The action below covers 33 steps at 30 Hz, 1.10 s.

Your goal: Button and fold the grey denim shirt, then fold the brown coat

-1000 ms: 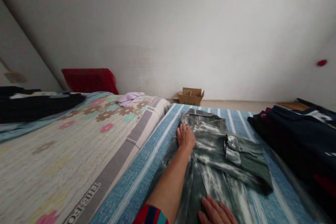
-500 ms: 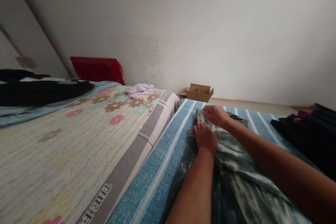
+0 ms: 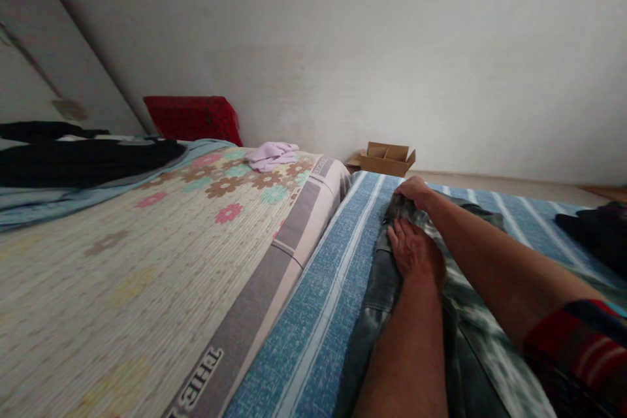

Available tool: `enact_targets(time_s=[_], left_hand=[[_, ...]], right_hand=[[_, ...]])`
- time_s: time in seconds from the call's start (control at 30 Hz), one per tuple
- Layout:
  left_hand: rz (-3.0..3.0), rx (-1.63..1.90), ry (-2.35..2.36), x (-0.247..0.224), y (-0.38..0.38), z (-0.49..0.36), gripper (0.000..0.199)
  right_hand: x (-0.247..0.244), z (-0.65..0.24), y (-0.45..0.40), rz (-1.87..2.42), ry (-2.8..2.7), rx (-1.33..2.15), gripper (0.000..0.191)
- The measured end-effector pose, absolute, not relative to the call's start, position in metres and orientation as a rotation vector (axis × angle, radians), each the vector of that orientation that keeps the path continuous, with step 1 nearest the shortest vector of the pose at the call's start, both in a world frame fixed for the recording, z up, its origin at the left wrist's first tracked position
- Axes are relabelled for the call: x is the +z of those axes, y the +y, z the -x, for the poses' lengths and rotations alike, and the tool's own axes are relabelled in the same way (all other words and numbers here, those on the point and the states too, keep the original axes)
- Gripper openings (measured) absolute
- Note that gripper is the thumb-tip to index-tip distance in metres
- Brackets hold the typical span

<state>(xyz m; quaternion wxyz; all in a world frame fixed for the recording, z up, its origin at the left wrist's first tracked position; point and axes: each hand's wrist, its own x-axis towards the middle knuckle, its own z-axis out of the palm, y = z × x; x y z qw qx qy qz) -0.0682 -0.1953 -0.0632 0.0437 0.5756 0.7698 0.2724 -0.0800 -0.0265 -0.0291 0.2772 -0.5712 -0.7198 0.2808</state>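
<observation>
A faded grey-green pair of trousers (image 3: 470, 339) lies lengthwise on a blue striped sheet (image 3: 298, 339), its far end crumpled. My left hand (image 3: 416, 251) rests flat on the cloth near that end, fingers stretched out and a little apart. Just beyond it, my right hand (image 3: 415, 191) has its fingers bent down over the far corner of the trousers, gripping the cloth; the fingertips are partly hidden. My forearms cover much of the garment's middle.
To the left is a bed with a flowered cover (image 3: 161, 274), bearing a lilac cloth (image 3: 272, 155) and dark clothes (image 3: 88, 160). A red bundle (image 3: 193, 119) stands by the wall. An open cardboard box (image 3: 385, 160) sits beyond the sheet. Dark folded clothes (image 3: 597, 235) lie at right.
The view has shifted, so everything but the far left sits differently in frame. My right hand has closed down on the far corner of the trousers; my left hand stays flat on them.
</observation>
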Motion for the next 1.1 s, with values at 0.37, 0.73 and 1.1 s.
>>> enact_targets(time_s=[0.37, 0.73, 1.1], left_hand=[[-1.694, 0.823, 2.370, -0.055, -0.192, 0.069, 0.048], [-1.714, 0.600, 2.326, -0.050, -0.193, 0.078, 0.052], [-1.741, 0.375, 2.338, -0.042, -0.197, 0.080, 0.054]], right_hand=[[-0.056, 0.074, -0.030, 1.569, -1.827, 0.892, 0.034], [-0.054, 0.074, -0.039, 1.650, -2.097, 0.452, 0.023], [-0.044, 0.062, -0.043, 1.651, -2.289, 0.323, 0.038]])
